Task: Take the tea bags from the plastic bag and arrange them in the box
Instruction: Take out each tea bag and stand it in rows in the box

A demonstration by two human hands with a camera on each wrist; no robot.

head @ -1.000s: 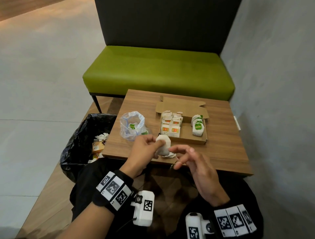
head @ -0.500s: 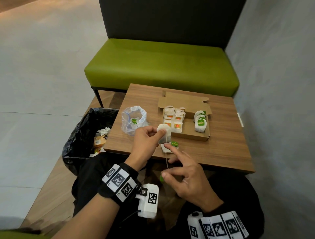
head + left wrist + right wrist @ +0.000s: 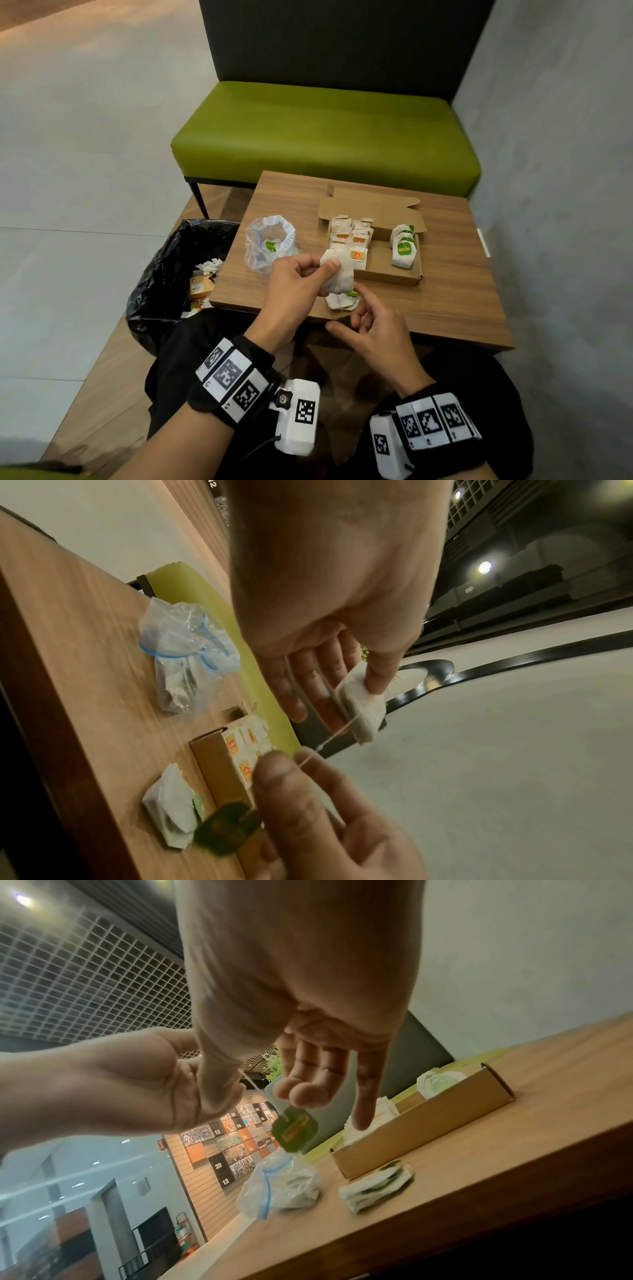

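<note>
Wooden table (image 3: 445,301), cardboard box (image 3: 383,274) holding tea bags (image 3: 404,253), plastic bag (image 3: 270,243) nearly empty

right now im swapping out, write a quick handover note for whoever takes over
Left hand pinches a tea bag above the table's near edge.
Right hand holds that bag's string, its green tag dangling.
Done: orange-tag bags and green-tag bags stand in the cardboard box.
Left: the held bag, a folded tea bag on the table, and more in the plastic bag.
</note>
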